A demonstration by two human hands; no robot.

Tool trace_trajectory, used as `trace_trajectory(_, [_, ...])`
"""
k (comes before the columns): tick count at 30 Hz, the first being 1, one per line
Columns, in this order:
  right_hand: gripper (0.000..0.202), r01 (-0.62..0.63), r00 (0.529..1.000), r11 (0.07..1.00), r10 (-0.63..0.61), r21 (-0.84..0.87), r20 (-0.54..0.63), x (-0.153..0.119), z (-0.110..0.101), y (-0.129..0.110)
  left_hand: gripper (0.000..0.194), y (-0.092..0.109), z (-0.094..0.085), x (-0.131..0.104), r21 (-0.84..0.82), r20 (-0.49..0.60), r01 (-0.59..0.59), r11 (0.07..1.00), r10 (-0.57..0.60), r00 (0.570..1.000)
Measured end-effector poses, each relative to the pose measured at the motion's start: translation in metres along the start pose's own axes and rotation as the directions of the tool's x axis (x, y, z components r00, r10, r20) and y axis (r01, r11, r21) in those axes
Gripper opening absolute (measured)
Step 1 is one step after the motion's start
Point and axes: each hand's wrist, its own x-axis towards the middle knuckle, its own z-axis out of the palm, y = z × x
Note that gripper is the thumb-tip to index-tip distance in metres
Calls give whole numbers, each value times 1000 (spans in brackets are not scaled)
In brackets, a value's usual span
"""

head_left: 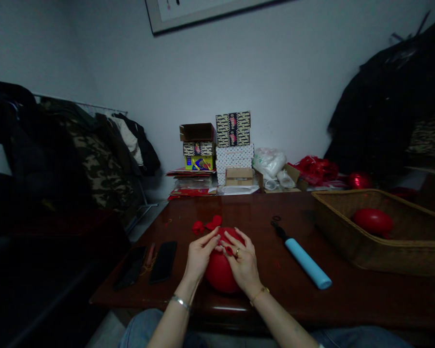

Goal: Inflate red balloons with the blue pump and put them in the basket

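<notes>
A round, inflated red balloon [221, 274] rests at the front edge of the dark wooden table [255, 309]. Both hands are at its upper side, around its neck. My left hand [200, 256] pinches the neck from the left with thumb and fingertips. From the right, my right hand [242, 258] lies over the balloon, its fingers bent round the same neck, with a ring on one finger. The small red mouth of the balloon sticks out between the hands. Just behind lie uninflated red balloons [213, 222].
A light blue hand pump [307, 263] lies on the right. Beyond it, a wicker basket [362, 251] holds a red balloon [373, 221]. Two dark phones [163, 262] lie on the left. Stacked boxes [235, 157] and plastic bags [270, 162] stand at the back.
</notes>
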Motion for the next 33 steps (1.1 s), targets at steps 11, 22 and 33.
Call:
trace_trajectory(11, [26,47,998,986,-40,-162,46,3,-3,-2,30,-11,4,-2,260,120,-224,939,199,973])
trace_trajectory(22, [25,-211,973,943,177,257,150,9,-25,14,18,-12,13,-5,250,56,-300,921,295,954])
trace_trajectory(33, [19,-133,923,933,-6,336,384,38,-38,22,34,5,10,-1,292,369,-335,896,217,904])
